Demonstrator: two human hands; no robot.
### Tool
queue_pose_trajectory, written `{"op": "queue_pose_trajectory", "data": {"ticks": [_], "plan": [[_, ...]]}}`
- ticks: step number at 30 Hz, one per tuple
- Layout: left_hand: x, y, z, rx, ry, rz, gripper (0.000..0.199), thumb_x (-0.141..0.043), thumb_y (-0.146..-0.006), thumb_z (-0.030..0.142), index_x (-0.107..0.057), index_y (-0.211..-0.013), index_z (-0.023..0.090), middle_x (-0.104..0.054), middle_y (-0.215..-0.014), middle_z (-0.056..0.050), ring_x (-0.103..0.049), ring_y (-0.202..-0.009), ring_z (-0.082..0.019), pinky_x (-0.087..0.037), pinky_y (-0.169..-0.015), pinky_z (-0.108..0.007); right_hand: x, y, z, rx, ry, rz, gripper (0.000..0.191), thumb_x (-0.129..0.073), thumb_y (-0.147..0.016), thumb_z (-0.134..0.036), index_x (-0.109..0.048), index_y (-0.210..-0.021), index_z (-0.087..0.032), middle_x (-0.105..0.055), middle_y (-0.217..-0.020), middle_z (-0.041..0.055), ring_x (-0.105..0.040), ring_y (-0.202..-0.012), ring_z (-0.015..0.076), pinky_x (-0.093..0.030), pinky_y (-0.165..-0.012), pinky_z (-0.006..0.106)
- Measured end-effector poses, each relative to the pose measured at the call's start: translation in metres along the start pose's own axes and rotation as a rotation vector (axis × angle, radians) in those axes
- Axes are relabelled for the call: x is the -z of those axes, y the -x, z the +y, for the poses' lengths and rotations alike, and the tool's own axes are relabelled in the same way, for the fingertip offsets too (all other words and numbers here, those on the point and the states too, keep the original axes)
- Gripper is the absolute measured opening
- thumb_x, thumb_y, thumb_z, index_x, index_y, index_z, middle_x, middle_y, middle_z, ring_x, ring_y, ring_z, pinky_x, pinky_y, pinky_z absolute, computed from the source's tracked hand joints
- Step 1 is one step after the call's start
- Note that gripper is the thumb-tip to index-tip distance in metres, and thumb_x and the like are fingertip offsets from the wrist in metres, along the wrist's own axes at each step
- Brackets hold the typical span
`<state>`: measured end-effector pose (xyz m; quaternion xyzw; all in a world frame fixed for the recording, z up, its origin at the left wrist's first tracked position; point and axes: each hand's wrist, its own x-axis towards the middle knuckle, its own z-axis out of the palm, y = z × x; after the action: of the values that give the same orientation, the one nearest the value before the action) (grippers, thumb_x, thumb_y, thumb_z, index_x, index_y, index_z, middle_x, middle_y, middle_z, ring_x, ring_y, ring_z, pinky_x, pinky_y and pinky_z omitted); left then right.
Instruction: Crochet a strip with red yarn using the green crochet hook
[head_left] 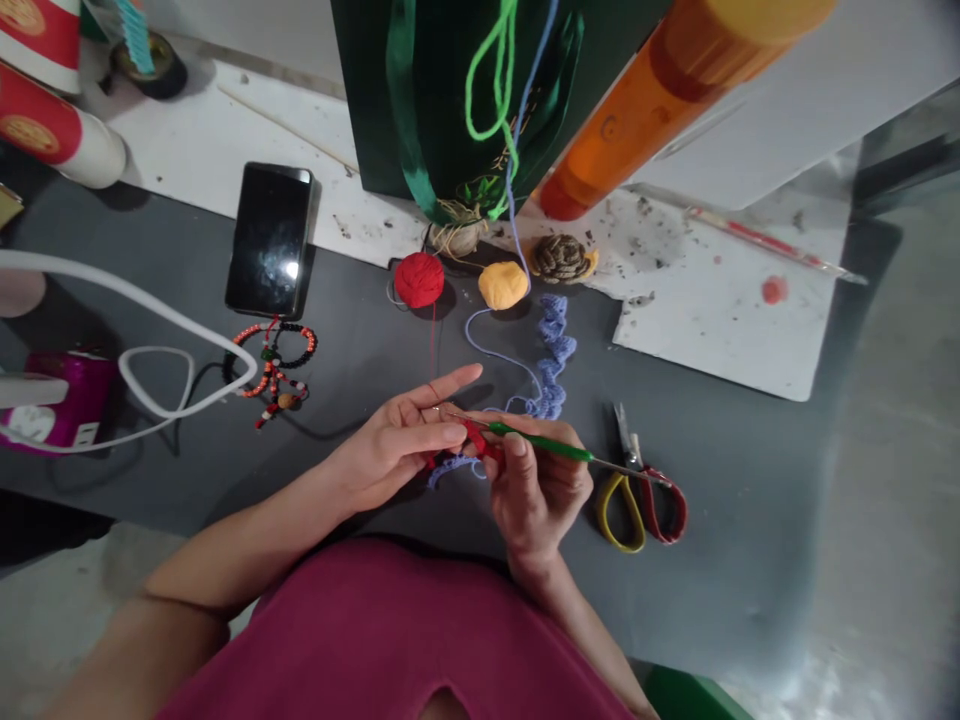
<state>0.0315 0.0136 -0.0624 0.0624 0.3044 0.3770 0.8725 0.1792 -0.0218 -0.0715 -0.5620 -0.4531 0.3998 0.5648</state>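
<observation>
Head view, hook (547, 444), inside right grip (541, 492)

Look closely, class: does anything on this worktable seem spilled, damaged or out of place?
Yes: the white board at the back of the gray tabletop looks soiled. Dark specks and a pinkish-red blotch mar its otherwise plain surface.

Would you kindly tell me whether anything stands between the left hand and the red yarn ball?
Nothing visible stands in the way: between the left hand and the red yarn ball, only a thin red strand crosses the grey tabletop.
</observation>
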Motion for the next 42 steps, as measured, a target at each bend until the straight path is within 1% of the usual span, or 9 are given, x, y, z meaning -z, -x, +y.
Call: {"op": "queue_pose_trajectory", "data": {"ticks": [4,8,13,16,19,22,28,34,42], "plan": [[0.001,0.000,0.001,0.035,-0.010,-0.025,0.054,-0.083,-0.079,0.015,-0.071,-0.131,0.025,-0.082,-0.101,-0.003,-0.071,-0.082,-0.012,-0.050,-0.087,-0.028,-0.001,-0.003,-0.007,-0.031,0.038,0.070,0.018,-0.059,-0.102,-0.042,-0.065,-0.094,-0.027,-0.069,-0.066,-0.0030,-0.055,-0.041,0.0113,-0.043,-0.039,0.025],[0.002,-0.001,0.001,0.053,-0.029,-0.040,0.056,-0.081,-0.078,0.014,-0.071,-0.132,0.024,-0.081,-0.103,-0.005,-0.074,-0.096,-0.017,-0.049,-0.096,-0.032,0.002,-0.009,-0.011,-0.072,0.074,0.086,0.024,-0.055,-0.102,-0.049,-0.061,-0.092,-0.028,-0.064,-0.063,-0.0003,-0.059,-0.049,0.0173,-0.044,-0.042,0.030],[0.003,-0.002,-0.001,0.079,-0.036,-0.114,0.051,-0.080,-0.075,0.015,-0.076,-0.124,0.024,-0.081,-0.109,-0.007,-0.073,-0.100,-0.019,-0.049,-0.098,-0.034,0.003,-0.013,-0.008,-0.429,-0.298,-0.018,0.027,-0.063,-0.095,-0.056,-0.062,-0.091,-0.029,-0.055,-0.051,-0.0058,-0.044,-0.035,0.0130,-0.030,-0.031,0.024],[0.000,0.000,-0.002,0.031,-0.119,-0.086,0.050,-0.082,-0.075,0.017,-0.077,-0.123,0.025,-0.080,-0.109,-0.006,-0.072,-0.092,-0.017,-0.052,-0.093,-0.034,-0.001,-0.013,-0.009,-0.526,-0.423,-0.069,0.033,-0.072,-0.088,-0.059,-0.063,-0.087,-0.027,-0.060,-0.054,-0.0069,-0.043,-0.035,0.0091,-0.032,-0.031,0.020],[-0.005,0.004,-0.002,-0.106,-0.279,0.012,0.053,-0.083,-0.078,0.022,-0.073,-0.130,0.025,-0.076,-0.095,-0.002,-0.069,-0.079,-0.013,-0.053,-0.081,-0.030,-0.005,-0.012,-0.009,-0.495,-0.413,-0.099,0.034,-0.076,-0.085,-0.056,-0.066,-0.087,-0.024,-0.070,-0.070,-0.0037,-0.053,-0.042,0.0075,-0.040,-0.036,0.018],[-0.011,0.009,0.001,-0.262,-0.450,0.096,0.048,-0.077,-0.087,0.029,-0.071,-0.134,0.024,-0.066,-0.073,0.003,-0.062,-0.069,-0.011,-0.052,-0.072,-0.027,-0.005,-0.010,-0.004,-0.387,-0.377,-0.097,0.028,-0.077,-0.086,-0.050,-0.068,-0.086,-0.023,-0.072,-0.081,-0.0022,-0.054,-0.043,0.0051,-0.038,-0.035,0.016],[-0.012,0.012,0.004,-0.409,-0.641,0.184,0.043,-0.075,-0.087,0.027,-0.074,-0.130,0.025,-0.061,-0.072,0.002,-0.053,-0.065,-0.011,-0.047,-0.062,-0.024,-0.001,-0.010,0.001,-0.245,-0.188,-0.147,0.021,-0.072,-0.091,-0.044,-0.071,-0.093,-0.024,-0.068,-0.085,-0.0010,-0.048,-0.045,0.0041,-0.042,-0.041,0.019],[-0.001,0.007,0.008,-0.465,-0.499,0.085,0.042,-0.079,-0.086,0.030,-0.075,-0.128,0.029,-0.062,-0.072,0.003,-0.052,-0.062,-0.008,-0.048,-0.064,-0.022,0.004,-0.020,-0.008,-0.247,0.004,-0.439,0.039,-0.063,-0.095,-0.054,-0.072,-0.079,-0.020,-0.060,-0.063,-0.0021,-0.050,-0.053,0.0102,-0.045,-0.051,0.024],[0.006,-0.004,0.034,-0.491,-0.137,0.045,0.037,-0.084,-0.077,0.018,-0.079,-0.114,0.022,-0.057,-0.064,0.007,-0.047,-0.053,-0.003,-0.045,-0.058,-0.016,0.020,-0.035,-0.025,-0.216,0.053,-0.591,0.053,-0.064,-0.090,-0.067,-0.068,-0.068,-0.019,-0.055,-0.054,-0.0033,-0.044,-0.047,0.0082,-0.039,-0.045,0.022]]}}
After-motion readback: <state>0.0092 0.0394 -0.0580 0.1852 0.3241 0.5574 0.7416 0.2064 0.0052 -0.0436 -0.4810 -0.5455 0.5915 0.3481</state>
